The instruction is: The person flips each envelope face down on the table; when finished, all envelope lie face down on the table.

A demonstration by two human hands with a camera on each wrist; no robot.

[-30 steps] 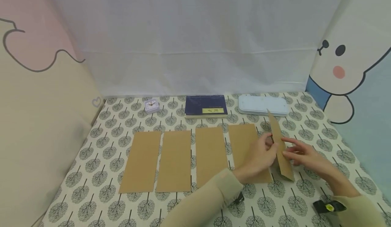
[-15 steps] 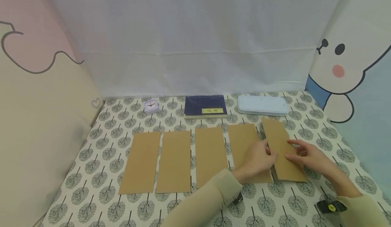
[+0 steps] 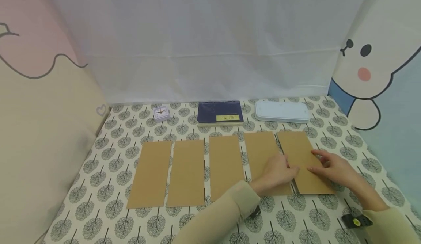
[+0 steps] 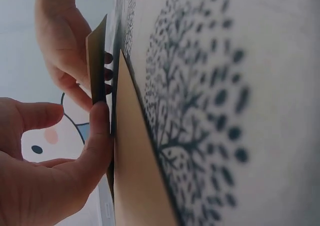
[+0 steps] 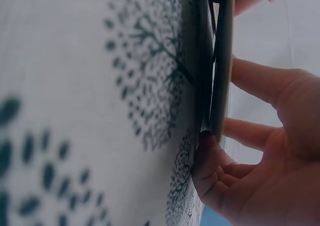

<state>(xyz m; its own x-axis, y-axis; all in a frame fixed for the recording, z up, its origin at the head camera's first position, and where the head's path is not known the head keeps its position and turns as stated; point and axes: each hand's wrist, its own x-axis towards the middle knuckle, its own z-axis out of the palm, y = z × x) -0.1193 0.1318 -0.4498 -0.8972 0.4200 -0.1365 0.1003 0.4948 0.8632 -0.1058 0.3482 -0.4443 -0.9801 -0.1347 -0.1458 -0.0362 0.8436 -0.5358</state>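
Note:
At the right end of a row of flat brown cards lies the rightmost brown card (image 3: 296, 143). My right hand (image 3: 332, 169) pinches its right edge; in the right wrist view, fingertips (image 5: 205, 146) reach under the card (image 5: 225, 45) while other fingers lie on top. My left hand (image 3: 274, 169) is over the neighbouring card (image 3: 260, 145), its thumb on the left side of the rightmost one. In the left wrist view, that thumb (image 4: 100, 123) touches the card (image 4: 95, 65) and another finger (image 4: 42, 116) stands apart. The left fingers' undersides are hidden.
Further brown cards lie leftward: one in the middle (image 3: 225, 160), another (image 3: 187, 171), and one at far left (image 3: 151, 171). Behind stand a small clock (image 3: 161, 113), a dark blue book (image 3: 218, 111) and a pale blue tin case (image 3: 282, 111). A tree-patterned cloth (image 3: 108, 171) covers the table.
The rightmost card has swung from nearly upright, over to the right, to almost flat on the cloth. My right hand moved slightly right with it; my left hand moved slightly left.

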